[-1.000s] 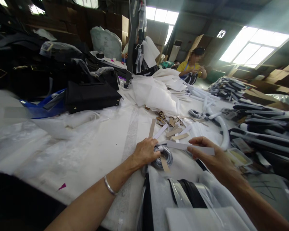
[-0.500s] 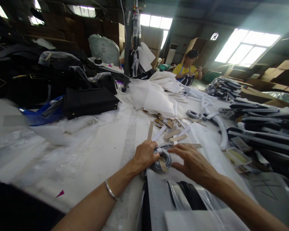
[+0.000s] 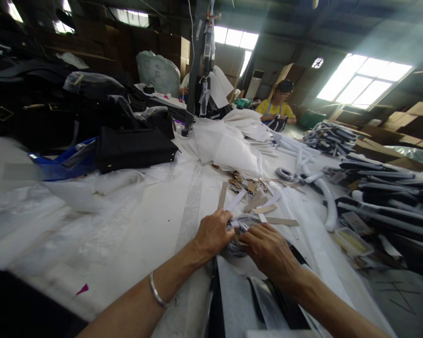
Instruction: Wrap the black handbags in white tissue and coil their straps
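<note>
A coil of thin grey cord (image 3: pixel 247 219) lies at the table's front middle, partly covered by my fingers. My left hand (image 3: pixel 213 231) is closed around its left side, thumb against the coil. A pale band (image 3: pixel 233 223) wraps the cord beside that thumb. My right hand (image 3: pixel 268 244) is closed over the coil's right side, with its fingertips pinching near the beige strip seen there; exactly what lies under the fingers is partly hidden. Below the hands is a black item with a grey panel (image 3: pixel 238 295) and clear plastic film.
Beige and white strips (image 3: pixel 255 203) and a heap of small brown card pieces (image 3: pixel 246 183) lie beyond my hands. Another cord coil (image 3: pixel 284 174) sits farther right. A black bag (image 3: pixel 136 149) is at left, white sheets (image 3: pixel 229 141) in the middle. A person in yellow (image 3: pixel 277 108) works behind.
My right hand has moved left from beside the coil and closed onto its right side. My left hand keeps its hold. The camera view has shifted slightly.
</note>
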Demonstrator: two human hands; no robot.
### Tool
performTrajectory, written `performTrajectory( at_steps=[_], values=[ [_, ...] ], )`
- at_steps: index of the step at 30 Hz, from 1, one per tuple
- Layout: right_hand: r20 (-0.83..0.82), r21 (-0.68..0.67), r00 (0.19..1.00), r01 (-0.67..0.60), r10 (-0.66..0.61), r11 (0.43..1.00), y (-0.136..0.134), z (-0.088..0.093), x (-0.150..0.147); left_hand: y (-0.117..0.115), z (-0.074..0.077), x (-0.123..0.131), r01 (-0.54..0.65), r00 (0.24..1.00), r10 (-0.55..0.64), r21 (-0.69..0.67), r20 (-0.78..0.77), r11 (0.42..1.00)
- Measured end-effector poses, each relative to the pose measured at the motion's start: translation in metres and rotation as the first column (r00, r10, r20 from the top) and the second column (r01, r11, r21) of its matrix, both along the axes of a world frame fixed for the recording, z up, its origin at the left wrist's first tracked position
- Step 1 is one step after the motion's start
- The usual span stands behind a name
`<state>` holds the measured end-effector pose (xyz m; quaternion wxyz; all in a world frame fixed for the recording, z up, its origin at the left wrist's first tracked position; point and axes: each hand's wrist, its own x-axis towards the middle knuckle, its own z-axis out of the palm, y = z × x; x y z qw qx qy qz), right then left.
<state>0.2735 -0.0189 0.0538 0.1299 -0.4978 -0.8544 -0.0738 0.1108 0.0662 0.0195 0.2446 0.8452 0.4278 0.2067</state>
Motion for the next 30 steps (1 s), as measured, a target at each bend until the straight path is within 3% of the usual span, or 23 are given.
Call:
performTrajectory(
  at_steps=[4,9,11,14,17,23,26,28,30],
  values=[
    [0.129,0.073,0.991,-0.031,0.022,0.997,0.011,-0.005,0.001,0.0,-0.002,0.001,0.019,1.0,-0.019,-0.016,0.022,1.0],
    [0.095,0.076,0.99,0.094,-0.101,0.993,0.029,-0.018,0.002,0.007,-0.005,-0.002,0.093,0.994,-0.091,-0.037,0.057,0.995],
    [0.019,-0.022,0.981,0.193,-0.193,0.981,0.033,-0.02,0.002,0.01,-0.006,-0.005,0.14,0.988,-0.136,-0.051,0.066,0.989],
    [-0.115,-0.243,0.919,0.342,-0.377,0.908,0.036,-0.021,0.002,0.012,-0.009,-0.006,0.17,0.984,-0.165,-0.067,0.071,0.983],
    [-0.164,-0.363,0.878,0.37,-0.45,0.855,0.04,-0.019,0.003,0.011,-0.013,-0.001,0.111,0.991,-0.106,-0.07,0.08,0.991],
    [-0.241,-0.491,0.892,0.226,-0.381,0.841,0.054,0.005,0.02,0.009,-0.011,0.008,0.05,0.99,-0.042,-0.057,0.134,0.997],
    [-0.378,-0.398,0.796,0.321,-0.473,0.859,0.062,0.027,0.031,0.005,-0.002,0.004,0.063,0.981,-0.059,-0.015,0.183,0.998],
    [-0.427,-0.445,0.708,0.378,-0.563,0.812,0.067,0.038,0.036,0.001,0.002,0.002,0.091,0.971,-0.095,0.03,0.22,0.995],
    [-0.387,-0.591,0.678,0.338,-0.625,0.733,0.073,0.041,0.041,-0.003,0.004,0.001,0.133,0.95,-0.157,0.105,0.271,0.986]
  ],
)
